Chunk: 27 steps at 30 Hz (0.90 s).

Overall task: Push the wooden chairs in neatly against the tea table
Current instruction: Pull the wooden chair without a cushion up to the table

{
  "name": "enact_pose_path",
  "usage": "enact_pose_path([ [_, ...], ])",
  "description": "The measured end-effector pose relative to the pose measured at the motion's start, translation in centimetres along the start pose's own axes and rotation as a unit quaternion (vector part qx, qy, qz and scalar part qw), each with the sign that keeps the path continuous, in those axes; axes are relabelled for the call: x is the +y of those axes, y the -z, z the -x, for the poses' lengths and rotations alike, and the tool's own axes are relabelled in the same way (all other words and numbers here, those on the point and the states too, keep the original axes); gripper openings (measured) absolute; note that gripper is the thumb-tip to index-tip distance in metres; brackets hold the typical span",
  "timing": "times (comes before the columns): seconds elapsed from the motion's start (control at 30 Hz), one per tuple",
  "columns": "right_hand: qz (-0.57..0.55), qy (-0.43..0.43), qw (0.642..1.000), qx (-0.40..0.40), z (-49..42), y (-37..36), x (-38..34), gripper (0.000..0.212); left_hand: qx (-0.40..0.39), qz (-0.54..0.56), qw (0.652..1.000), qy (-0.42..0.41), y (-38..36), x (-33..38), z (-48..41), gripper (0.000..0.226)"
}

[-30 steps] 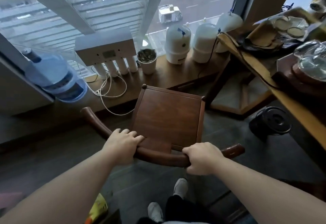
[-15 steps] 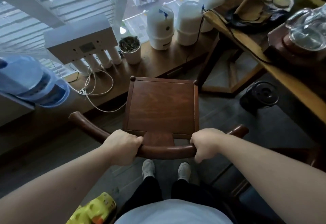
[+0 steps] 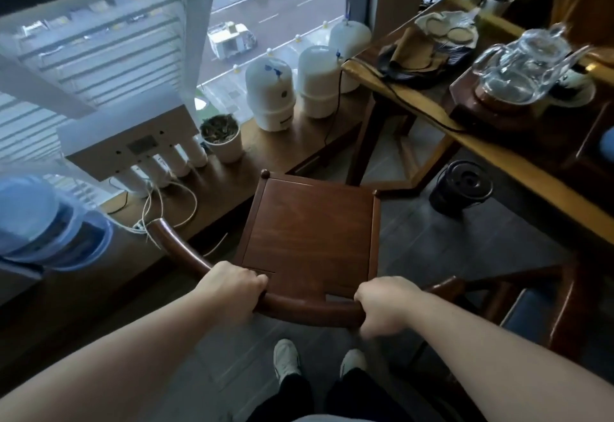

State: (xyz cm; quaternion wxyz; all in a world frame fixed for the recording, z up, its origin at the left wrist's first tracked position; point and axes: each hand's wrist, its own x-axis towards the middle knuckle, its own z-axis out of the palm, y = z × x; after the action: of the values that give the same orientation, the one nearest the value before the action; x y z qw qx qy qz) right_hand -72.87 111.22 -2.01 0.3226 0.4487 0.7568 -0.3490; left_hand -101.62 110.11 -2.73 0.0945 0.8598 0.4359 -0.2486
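- Both hands are closed around the curved back rail of the wooden chair (image 3: 312, 232): the left hand (image 3: 232, 285) on the left part of the bend, the right hand (image 3: 385, 305) on the right.
- The chair stands on the floor beside the window ledge (image 3: 282, 152), well apart from the tea table (image 3: 518, 156) to the right.
- A glass teapot (image 3: 525, 63) sits on that table.

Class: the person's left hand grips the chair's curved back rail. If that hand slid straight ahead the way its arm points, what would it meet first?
Probably the wooden chair seat, right beyond the left hand; the window ledge lies further on. Depth is uncertain.
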Motion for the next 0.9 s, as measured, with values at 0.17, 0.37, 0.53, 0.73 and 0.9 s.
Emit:
enact_pose_path([
  [0.17,-0.022,-0.014,0.999,0.022,1.7,-1.5,2.5,0.026,-0.005,-0.019,1.000,-0.024,1.7,1.7,-2.3,0.014],
  [0.37,-0.053,-0.039,0.997,0.033,4.0,-3.5,5.9,0.021,-0.018,-0.049,0.997,-0.053,2.7,4.8,-5.4,0.019],
  [0.53,-0.078,-0.063,0.994,0.030,5.8,-5.4,7.9,0.021,-0.030,-0.056,0.995,-0.072,4.2,7.5,-7.3,0.025],
  [0.73,-0.106,-0.088,0.989,0.051,7.4,-7.1,9.4,0.022,-0.032,-0.046,0.994,-0.091,5.8,9.3,-8.9,0.019],
  [0.9,-0.116,-0.097,0.987,0.053,7.8,-7.3,9.6,0.020,0.007,-0.041,0.988,-0.147,5.2,7.7,-9.2,0.028],
])
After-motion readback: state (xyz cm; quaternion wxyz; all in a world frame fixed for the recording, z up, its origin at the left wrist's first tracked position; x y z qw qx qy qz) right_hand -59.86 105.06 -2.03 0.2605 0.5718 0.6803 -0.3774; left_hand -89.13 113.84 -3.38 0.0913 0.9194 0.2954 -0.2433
